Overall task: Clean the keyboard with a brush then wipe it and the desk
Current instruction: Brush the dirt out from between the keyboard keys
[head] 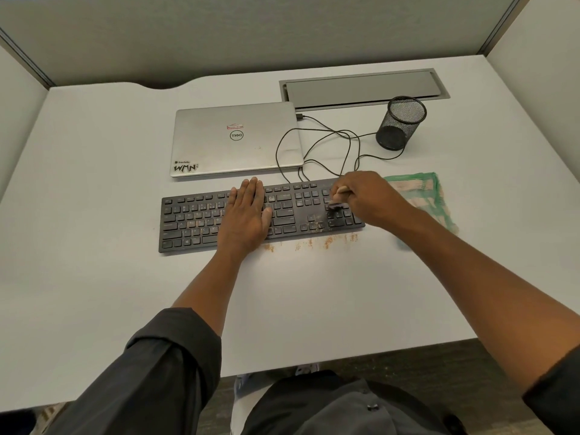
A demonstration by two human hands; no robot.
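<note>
Gripping brush, right hand over keyboard numpad; left hand flat, open.

The keyboard is black, speckled with orange-brown crumbs that also dot the pale grey surface. The laptop is silver, the mesh cup black, the cloth green-and-beige checked, the sleeves dark grey.

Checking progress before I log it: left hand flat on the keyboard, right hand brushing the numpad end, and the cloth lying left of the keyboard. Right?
Not quite: the head view shows the cloth right of the keyboard, behind the right hand. The left hand and brush are as stated.
</note>
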